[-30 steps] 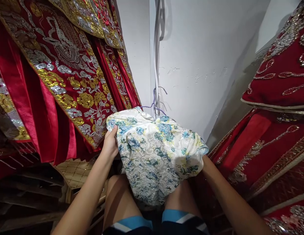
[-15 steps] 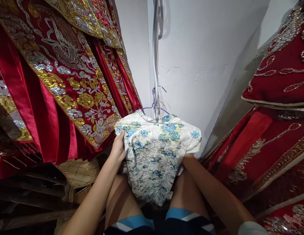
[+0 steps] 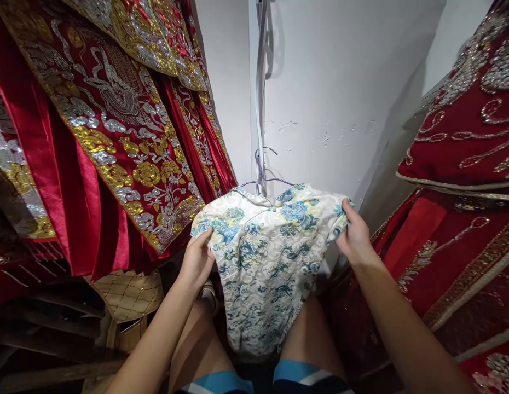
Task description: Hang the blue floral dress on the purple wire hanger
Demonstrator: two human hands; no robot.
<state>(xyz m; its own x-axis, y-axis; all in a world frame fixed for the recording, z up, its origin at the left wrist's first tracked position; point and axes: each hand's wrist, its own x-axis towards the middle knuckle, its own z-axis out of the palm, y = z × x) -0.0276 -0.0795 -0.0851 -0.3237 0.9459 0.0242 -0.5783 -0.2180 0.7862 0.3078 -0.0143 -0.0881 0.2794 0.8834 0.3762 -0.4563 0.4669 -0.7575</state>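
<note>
A white garment with blue and yellow flowers (image 3: 271,262) hangs on a thin purple hanger (image 3: 260,174) in the middle of the head view. My left hand (image 3: 199,257) pinches its left sleeve, thumb on top. At the other side, my right hand (image 3: 355,232) grips the edge of the right sleeve, with the thumb on the front of the cloth. The garment is spread between both hands, its lower part hanging over my legs.
Red costumes with gold and silver sequins (image 3: 148,169) hang at the left. More beaded red garments (image 3: 476,142) are at the right. Behind the hanger are a metal upright (image 3: 258,98) and a white wall (image 3: 328,71). Quilted gold cloth (image 3: 131,290) lies low left.
My right hand has come out from behind the right sleeve and now holds its outer edge. That sleeve is pulled outward to the right. My left hand still grips the left sleeve.
</note>
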